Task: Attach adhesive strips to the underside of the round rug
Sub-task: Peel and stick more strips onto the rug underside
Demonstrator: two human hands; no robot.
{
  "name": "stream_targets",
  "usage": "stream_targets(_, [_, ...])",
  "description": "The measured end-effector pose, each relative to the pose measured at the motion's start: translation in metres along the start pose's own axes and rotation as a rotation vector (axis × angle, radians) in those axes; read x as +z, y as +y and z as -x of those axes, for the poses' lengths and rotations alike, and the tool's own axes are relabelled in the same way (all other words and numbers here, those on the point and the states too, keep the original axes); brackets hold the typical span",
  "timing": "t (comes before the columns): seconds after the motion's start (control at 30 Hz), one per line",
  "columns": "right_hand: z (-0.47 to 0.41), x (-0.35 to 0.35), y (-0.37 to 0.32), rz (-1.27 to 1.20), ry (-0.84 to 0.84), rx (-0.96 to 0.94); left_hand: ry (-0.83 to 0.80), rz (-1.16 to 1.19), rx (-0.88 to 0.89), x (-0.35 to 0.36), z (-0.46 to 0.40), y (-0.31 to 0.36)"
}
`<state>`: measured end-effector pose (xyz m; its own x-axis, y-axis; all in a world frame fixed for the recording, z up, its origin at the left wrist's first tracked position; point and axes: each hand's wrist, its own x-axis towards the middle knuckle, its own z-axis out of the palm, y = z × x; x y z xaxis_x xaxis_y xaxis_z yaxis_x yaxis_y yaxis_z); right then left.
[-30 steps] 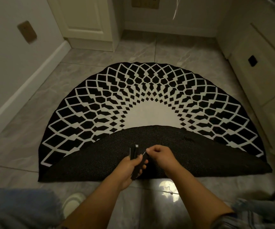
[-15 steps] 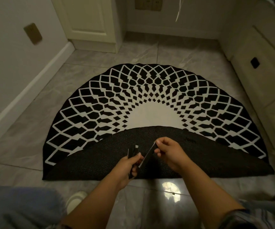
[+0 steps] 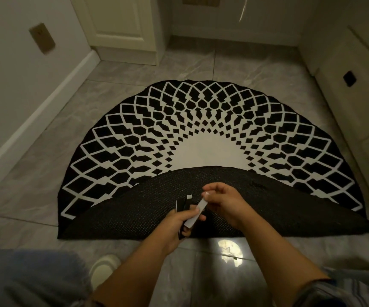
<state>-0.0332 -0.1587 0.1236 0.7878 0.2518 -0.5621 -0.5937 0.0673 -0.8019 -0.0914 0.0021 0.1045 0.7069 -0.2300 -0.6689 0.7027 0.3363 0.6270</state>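
Head view: round rug [image 3: 201, 129] lies on tiled floor [image 3: 35, 173], near half folded over, black underside [image 3: 135, 209] up. Over the underside's near edge, left hand [image 3: 180, 220] grips a bundle of dark adhesive strips [image 3: 182, 203]. Right hand [image 3: 223, 200] pinches the upper end of a white strip [image 3: 198, 212], its lower end at the left fingers.

Both forearms reach up from the bottom edge toward lower centre. The left hand [image 3: 180, 220] is curled, gripping strips; the right hand [image 3: 224, 201] — just beside it — pinches a pale strip's upper end.
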Motion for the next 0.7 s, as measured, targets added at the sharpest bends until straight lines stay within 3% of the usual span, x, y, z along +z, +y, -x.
stream_targets(0.5, [-0.0033,-0.0024,0.0087,0.185,-0.013,-0.094,-0.019,0.007,-0.039,0.0016,-0.0054,-0.0059])
stream_targets(0.7, [-0.0035,-0.0022,0.0085,0.251,0.144,0.002,0.086,-0.065,0.007,-0.002,-0.0075,-0.0068])
